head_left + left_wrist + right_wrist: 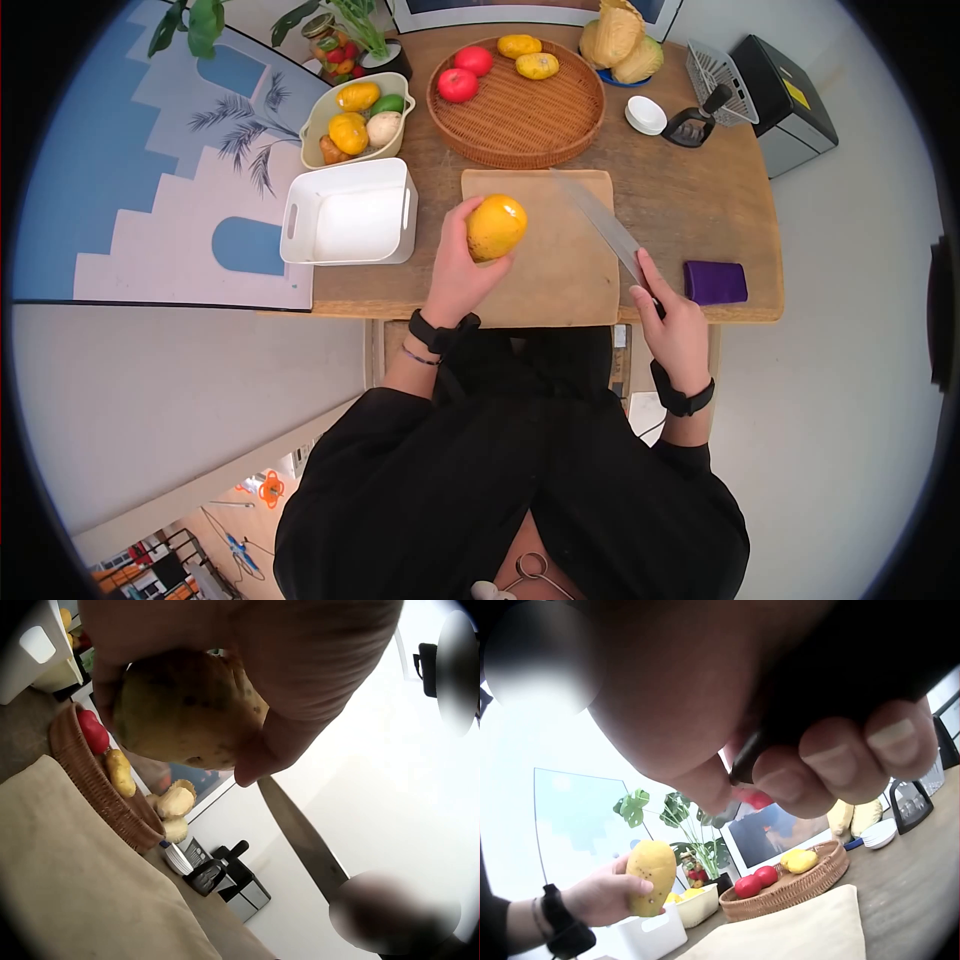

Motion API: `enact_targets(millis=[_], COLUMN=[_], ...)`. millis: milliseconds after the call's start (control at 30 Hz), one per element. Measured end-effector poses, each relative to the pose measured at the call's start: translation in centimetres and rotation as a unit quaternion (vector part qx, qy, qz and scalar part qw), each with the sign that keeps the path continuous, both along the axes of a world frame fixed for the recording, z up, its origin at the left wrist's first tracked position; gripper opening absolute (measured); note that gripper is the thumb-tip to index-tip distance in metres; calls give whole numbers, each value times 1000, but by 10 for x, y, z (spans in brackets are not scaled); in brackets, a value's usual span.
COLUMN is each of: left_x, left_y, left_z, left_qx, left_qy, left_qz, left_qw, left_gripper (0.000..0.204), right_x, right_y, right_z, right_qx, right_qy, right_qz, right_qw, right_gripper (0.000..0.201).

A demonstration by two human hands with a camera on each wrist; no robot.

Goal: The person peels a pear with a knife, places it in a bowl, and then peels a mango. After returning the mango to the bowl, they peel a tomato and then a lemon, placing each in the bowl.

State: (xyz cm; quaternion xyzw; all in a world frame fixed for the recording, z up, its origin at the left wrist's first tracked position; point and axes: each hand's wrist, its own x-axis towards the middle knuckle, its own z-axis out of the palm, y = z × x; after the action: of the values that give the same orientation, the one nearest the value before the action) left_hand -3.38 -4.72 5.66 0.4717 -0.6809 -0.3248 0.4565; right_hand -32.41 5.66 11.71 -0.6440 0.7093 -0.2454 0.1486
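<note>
A yellow mango (pixel 497 226) with dark specks is held up in my left hand (pixel 462 272), the thumb on one side and the fingers round the other. It overlaps the left part of a beige cutting mat (pixel 560 285) in the head view. My right hand (pixel 678 335) grips a large kitchen knife (pixel 603 218) by its dark handle, forefinger stretched along toward the blade. The blade slants up and left over the mat's right side, apart from the mango. In the left wrist view the mango (pixel 180 712) fills the palm, with the knife blade (pixel 300 832) beyond it.
A white bin (pixel 350 215) stands left of the mat, behind it a cream basket (pixel 312 125) of fruit. A round wicker tray (pixel 515 110) holds red and yellow produce. To the right are a purple pouch (pixel 715 282), white dishes (pixel 645 115) and a black-handled tool (pixel 690 127).
</note>
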Motion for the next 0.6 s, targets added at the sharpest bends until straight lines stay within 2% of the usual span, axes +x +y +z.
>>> enact_targets(millis=[33,100,133,200,233,333,400,433,500,533,567,600], left_x=[-1,-3,-4,-7,-7,-7,-7,-7,-9,-8,-7,-6], left_y=[1,2,2,4,5,4,5,5,4,3,3,3], left_z=[0,2,4,6,7,8,7,6,4,2,0,1], left_qx=[-6,-14,-16,-17,-16,-19,-19,-39,-61,-109,-155,-154], left_qy=[-10,-21,-20,-18,-17,-19,-24,-53,-79,-116,-152,-153], left_qz=[5,9,19,30,35,49,50,60,69,71,74,74], left_qw=[1000,1000,999,999,999,998,998,996,993,985,973,973], left_gripper=[76,76,76,76,77,78,78,77,76,76,75,75], right_x=[3,13,19,29,30,33,38,38,36,34,31,32], right_y=[1,5,6,8,7,3,10,9,1,0,0,1], right_z=[-3,-7,-6,-3,-4,-8,-8,-8,-9,-11,-13,-11], right_qx=[-1,-84,-84,-4,-4,0,-2,-1,45,43,17,4], right_qy=[-1,-79,-78,16,17,-25,-20,-21,-57,-57,-110,-137], right_qz=[1,97,96,56,58,32,99,95,11,11,42,56], right_qw=[1000,989,989,998,998,999,995,995,997,997,993,989], right_gripper=[45,46,46,47,47,47,46,46,43,43,42,41])
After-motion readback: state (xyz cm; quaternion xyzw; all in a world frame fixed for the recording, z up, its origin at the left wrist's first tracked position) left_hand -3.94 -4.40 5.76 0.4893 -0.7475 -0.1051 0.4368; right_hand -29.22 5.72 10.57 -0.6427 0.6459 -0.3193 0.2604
